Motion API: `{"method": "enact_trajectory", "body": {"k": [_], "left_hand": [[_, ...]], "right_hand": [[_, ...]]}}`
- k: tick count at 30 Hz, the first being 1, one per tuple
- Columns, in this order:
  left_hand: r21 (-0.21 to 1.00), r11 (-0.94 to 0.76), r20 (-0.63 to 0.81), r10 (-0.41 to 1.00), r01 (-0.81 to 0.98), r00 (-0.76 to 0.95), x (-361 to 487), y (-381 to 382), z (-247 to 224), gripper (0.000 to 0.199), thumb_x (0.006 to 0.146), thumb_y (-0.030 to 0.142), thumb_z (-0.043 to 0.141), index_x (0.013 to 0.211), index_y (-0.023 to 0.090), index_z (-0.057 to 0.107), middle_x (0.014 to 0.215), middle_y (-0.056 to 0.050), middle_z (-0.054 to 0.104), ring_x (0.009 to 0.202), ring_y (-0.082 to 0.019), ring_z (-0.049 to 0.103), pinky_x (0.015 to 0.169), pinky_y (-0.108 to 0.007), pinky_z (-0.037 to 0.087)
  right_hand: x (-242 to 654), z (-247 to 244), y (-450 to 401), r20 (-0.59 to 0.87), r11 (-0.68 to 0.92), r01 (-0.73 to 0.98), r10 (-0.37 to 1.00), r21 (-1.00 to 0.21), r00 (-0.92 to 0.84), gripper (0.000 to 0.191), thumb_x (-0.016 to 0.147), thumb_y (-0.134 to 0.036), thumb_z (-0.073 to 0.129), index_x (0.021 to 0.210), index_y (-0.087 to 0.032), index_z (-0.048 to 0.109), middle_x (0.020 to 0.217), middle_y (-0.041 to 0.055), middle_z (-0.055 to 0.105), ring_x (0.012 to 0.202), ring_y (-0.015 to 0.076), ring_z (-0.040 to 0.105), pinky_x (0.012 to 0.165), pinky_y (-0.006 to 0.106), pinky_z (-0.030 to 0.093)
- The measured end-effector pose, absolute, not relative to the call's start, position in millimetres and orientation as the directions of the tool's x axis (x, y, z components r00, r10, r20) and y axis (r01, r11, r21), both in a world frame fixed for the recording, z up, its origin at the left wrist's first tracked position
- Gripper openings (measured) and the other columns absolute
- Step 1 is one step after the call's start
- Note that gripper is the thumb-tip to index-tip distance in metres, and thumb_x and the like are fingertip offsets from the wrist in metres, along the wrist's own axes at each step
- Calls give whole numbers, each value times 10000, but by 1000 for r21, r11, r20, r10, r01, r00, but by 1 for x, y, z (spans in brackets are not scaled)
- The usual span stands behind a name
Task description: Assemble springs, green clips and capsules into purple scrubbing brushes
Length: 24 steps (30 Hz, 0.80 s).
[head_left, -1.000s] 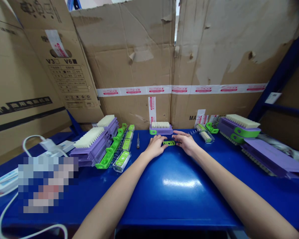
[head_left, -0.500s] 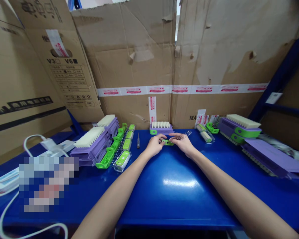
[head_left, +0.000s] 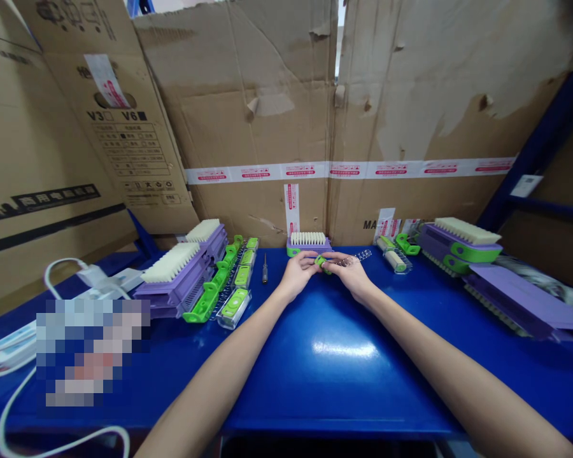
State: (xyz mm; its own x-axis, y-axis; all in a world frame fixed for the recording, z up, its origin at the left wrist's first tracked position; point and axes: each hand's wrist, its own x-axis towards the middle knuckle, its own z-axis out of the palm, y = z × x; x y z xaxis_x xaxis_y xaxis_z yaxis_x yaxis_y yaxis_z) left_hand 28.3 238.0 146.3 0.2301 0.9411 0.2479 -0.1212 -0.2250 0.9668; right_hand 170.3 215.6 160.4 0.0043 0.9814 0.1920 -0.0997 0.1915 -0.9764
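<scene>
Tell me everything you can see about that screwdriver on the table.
The screwdriver lies flat on the blue table, between the row of clear cases with green tops and the left hand. Its thin shaft points away toward the cardboard; the thicker, greyish handle, possibly see-through plastic, faces the person. Only the table touches it. The tip's shape is too small to tell.

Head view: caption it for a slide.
Both hands hold a small green part over a blue table, a screwdriver lying to the left.
</scene>
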Motion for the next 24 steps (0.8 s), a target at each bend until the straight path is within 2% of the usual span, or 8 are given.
{"method": "enact_trajectory", "body": {"k": [3, 5, 9, 12, 18, 21, 24], "left_hand": [[955, -231, 271, 935, -185, 231, 34, 235, 147, 358, 685, 55, 641, 1009, 147, 518, 839, -31, 666, 803, -126, 646, 830, -296, 483], [952, -233, 277, 932, -197, 234, 37, 232, 147, 383, 690, 20, 609, 1023, 159, 480, 814, -14, 655, 784, -114, 645, 824, -290, 483], [949, -274, 302, 931, -156, 203, 40, 230, 148, 280, 701, 11, 586, 877, 172, 438, 733, 17, 627, 718, -102, 639, 768, -271, 490], [940, -329, 341, 919, -92, 200, 39, 231, 148, 174, 708, 44, 599, 767, 153, 477, 723, 6, 611, 726, -106, 633, 763, -262, 490], [937, -343, 349, 923, -62, 162, 40, 232, 147, 133, 717, 79, 608, 787, 141, 513, 758, -24, 633, 740, -111, 633, 732, -245, 505], [942, -332, 334, 935, -42, 120, 40, 231, 147, 186, 714, 83, 606, 856, 146, 503, 807, -33, 640, 732, -110, 633, 703, -235, 503], [956, -292, 294, 943, -37, 153, 38, 230, 149, 310, 722, 101, 596, 1006, 163, 490, 862, -29, 642, 683, -99, 628, 660, -231, 508]], "right_hand": [[168, 162, 214, 95, 104, -267, 994, -958, 47, 384, 534, -214, 741, 908, -155, 672, 800, 39, 697, 743, 155, 625, 723, 287, 475], [168, 161, 215, 44, 64, -348, 997, -935, 63, 381, 540, -199, 740, 914, -163, 673, 817, 40, 698, 756, 155, 629, 722, 284, 479], [170, 160, 217, -37, -14, -438, 998, -899, 45, 344, 573, -161, 708, 915, -178, 672, 747, 22, 691, 722, 141, 628, 700, 273, 480], [172, 160, 219, -64, -48, -466, 998, -884, 19, 320, 587, -141, 694, 903, -186, 670, 715, 10, 685, 706, 130, 623, 693, 262, 476], [169, 162, 216, -77, -66, -462, 997, -884, 3, 301, 592, -130, 689, 887, -189, 671, 714, 18, 684, 686, 134, 615, 632, 249, 467], [167, 162, 214, -67, -61, -444, 998, -894, -2, 311, 596, -136, 686, 902, -188, 669, 743, 28, 691, 700, 147, 622, 628, 257, 479], [166, 161, 214, -32, -29, -432, 999, -902, 2, 304, 598, -138, 680, 898, -187, 667, 760, 37, 695, 747, 169, 636, 683, 285, 501]]}}
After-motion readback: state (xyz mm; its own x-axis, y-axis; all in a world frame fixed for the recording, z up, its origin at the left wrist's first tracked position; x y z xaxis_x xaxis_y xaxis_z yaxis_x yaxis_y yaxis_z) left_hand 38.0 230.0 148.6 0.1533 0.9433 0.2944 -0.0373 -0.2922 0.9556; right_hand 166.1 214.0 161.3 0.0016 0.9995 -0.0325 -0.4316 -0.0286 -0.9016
